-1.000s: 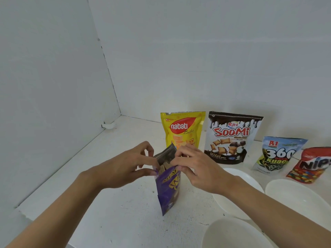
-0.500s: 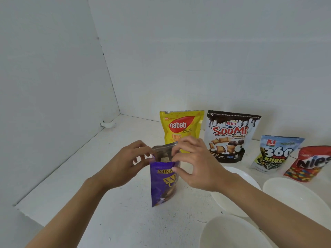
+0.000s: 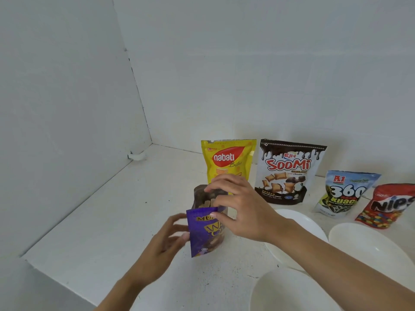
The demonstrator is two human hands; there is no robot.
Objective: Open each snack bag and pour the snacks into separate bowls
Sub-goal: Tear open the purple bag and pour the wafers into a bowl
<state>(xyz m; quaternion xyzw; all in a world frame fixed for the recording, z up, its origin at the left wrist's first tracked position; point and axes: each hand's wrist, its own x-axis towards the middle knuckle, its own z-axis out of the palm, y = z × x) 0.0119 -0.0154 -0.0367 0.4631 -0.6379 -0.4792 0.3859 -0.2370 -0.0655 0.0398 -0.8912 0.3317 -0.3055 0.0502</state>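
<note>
Purple bag [image 3: 205,232] gapes open — right hand [image 3: 244,212] pinches its top, left hand [image 3: 166,241] loose-fingered beside it. A careless tip could scatter snacks past the bowl [image 3: 307,221] behind the right wrist.

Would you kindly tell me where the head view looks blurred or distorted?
Head view: the left hand is motion-blurred beside the purple bag, the right hand sharper; the wide-angle lens bows the wall corner; lighting is soft and even, with faint shadows.
</note>
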